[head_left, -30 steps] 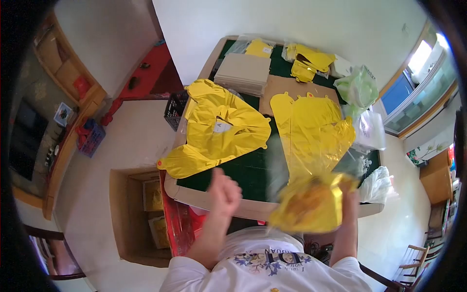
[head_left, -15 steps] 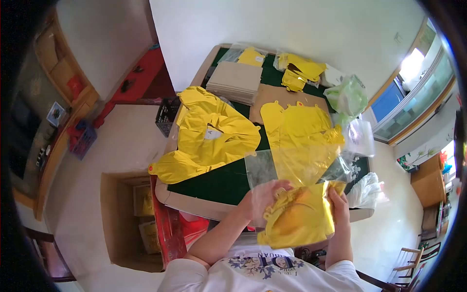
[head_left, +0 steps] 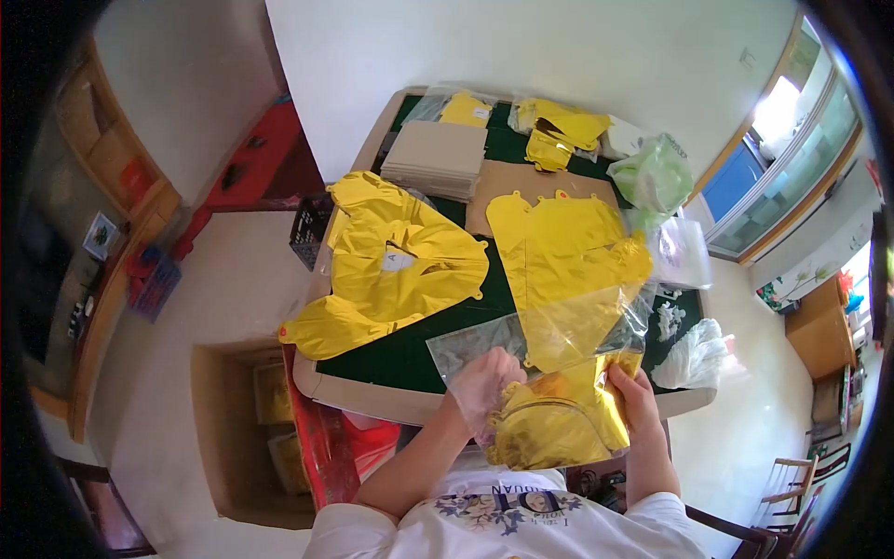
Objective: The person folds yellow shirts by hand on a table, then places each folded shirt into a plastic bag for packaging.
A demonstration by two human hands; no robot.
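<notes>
Low in front of my chest is a folded gold foil balloon (head_left: 549, 433), flat, with small tabs along its left edge. My right hand (head_left: 637, 399) grips its right side, thumb on top. A clear plastic bag (head_left: 470, 352) spreads around the foil's upper left. My left hand (head_left: 488, 384) is closed at the bag, with film lying over its fingers; whether it also touches the foil is hidden. Beyond the hands lies a flat gold foil balloon (head_left: 559, 242), partly seen through the film. To its left rests another flat foil balloon (head_left: 410, 270) with a white "A" label.
The green-topped table (head_left: 396, 368) bears a stack of grey cardboard sheets (head_left: 434, 154), bagged gold foil (head_left: 563, 130), a pale green plastic bag (head_left: 654, 175) and a crumpled white bag (head_left: 694, 356). On the floor at left stands an open cardboard box (head_left: 219, 419) with gold packets inside.
My left hand has shifted left and slightly down, drawing the clear bag with it. The folded foil has tilted and moved slightly left with my right hand. The view has also shifted slightly.
</notes>
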